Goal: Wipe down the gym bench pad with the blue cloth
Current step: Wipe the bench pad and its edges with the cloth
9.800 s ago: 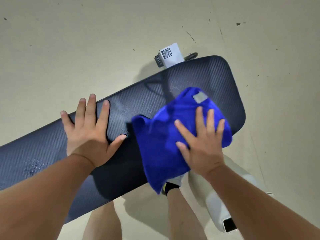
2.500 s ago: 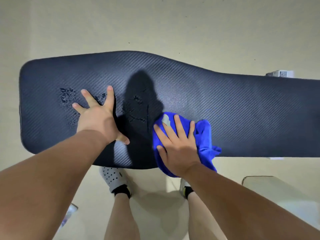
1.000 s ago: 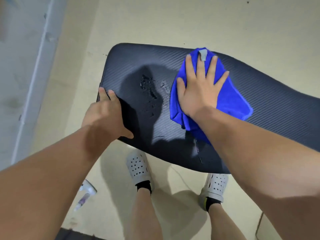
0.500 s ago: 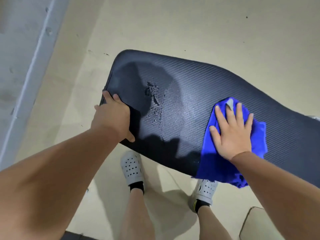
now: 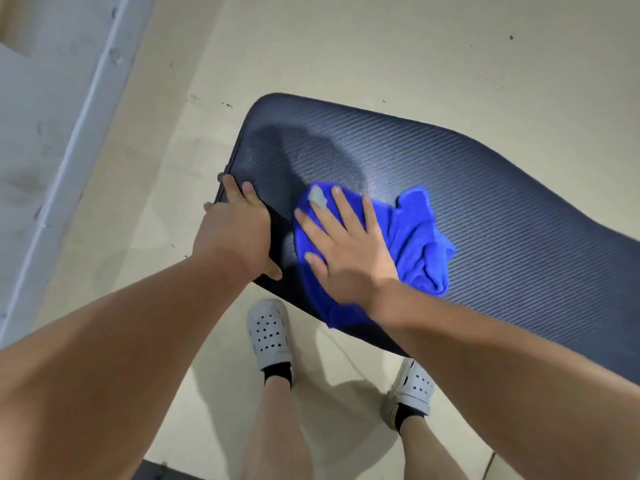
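Our left hand grips the bench pad at its end; just beside, our right hand, fingers straight, presses the blue cloth on the pad. Our white shoes stand below.

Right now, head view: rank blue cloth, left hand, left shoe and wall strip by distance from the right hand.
1. blue cloth: under the right hand, touching.
2. left hand: just left, gripping the bench pad corner.
3. left shoe: below, on the floor.
4. wall strip: far left.
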